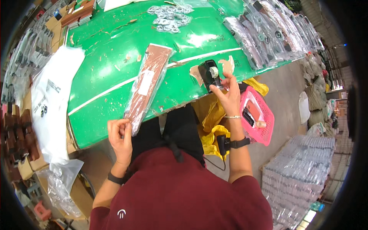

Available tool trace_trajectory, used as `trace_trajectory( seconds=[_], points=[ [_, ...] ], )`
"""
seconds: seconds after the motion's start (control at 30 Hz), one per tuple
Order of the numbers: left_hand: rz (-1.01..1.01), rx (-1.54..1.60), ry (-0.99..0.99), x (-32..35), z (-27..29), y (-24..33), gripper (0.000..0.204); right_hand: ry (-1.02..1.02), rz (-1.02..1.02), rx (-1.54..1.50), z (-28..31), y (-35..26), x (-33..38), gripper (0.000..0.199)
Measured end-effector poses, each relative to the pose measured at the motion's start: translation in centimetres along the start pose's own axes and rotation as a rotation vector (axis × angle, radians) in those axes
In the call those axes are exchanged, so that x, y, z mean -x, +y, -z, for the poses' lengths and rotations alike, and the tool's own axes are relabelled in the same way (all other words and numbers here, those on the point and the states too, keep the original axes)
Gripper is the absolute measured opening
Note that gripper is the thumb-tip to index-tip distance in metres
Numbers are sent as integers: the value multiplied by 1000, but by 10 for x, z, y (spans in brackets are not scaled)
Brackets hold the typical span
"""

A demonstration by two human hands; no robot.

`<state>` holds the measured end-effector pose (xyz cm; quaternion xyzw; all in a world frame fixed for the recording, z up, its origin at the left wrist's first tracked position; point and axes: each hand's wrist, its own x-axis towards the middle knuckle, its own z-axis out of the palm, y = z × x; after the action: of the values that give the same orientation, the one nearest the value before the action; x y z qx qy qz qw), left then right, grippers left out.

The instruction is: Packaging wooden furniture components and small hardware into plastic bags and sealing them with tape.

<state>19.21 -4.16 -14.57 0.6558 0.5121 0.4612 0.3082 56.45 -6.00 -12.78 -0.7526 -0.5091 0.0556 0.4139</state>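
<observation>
My left hand [120,138] pinches the near end of a clear plastic bag [135,124]. Inside the bag are flat brown slats [153,65] with a white label [146,82] on top; the packet lies slantwise on the green table, its near end over the edge. At the table's front edge stands a black tape dispenser [209,74] with a roll of tape [214,71] in it. The fingers of my right hand [229,97] are curled round the dispenser's near end, thumb on its left side. Whether a strip of tape is between them is too small to tell.
The green table [103,92] has torn brown paper [229,64] near the dispenser. Small bagged parts [168,17] lie farther back, wrapped packets [268,32] at the right. A pink basket [264,126] stands beside my right forearm. White plastic sheeting [55,99] covers the left side.
</observation>
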Motion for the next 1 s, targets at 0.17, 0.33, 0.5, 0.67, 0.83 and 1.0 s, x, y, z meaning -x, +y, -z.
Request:
trace_trajectory(
  seconds=[0.17, 0.33, 0.5, 0.67, 0.83, 1.0],
  points=[
    [-6, -158, -5, -6, 3, 15, 31, -26, -89, 16, -6, 6, -10, 59],
    [40, -217, -49, -2, 8, -9, 39, -9, -112, -131, -15, 11, -18, 52],
    [326, -64, -124, 1, 2, 5, 42, 37, -96, 18, -4, 9, -17, 45],
    [442, 87, -95, 3, 2, 10, 42, -82, -258, -269, 15, 0, -8, 36],
    [434, 146, -103, -1, 0, 5, 43, -128, -436, -653, 39, 1, 41, 31],
    [434, 202, -108, -4, 2, 4, 45, -22, -489, -738, 10, 25, 56, 27]
  ],
)
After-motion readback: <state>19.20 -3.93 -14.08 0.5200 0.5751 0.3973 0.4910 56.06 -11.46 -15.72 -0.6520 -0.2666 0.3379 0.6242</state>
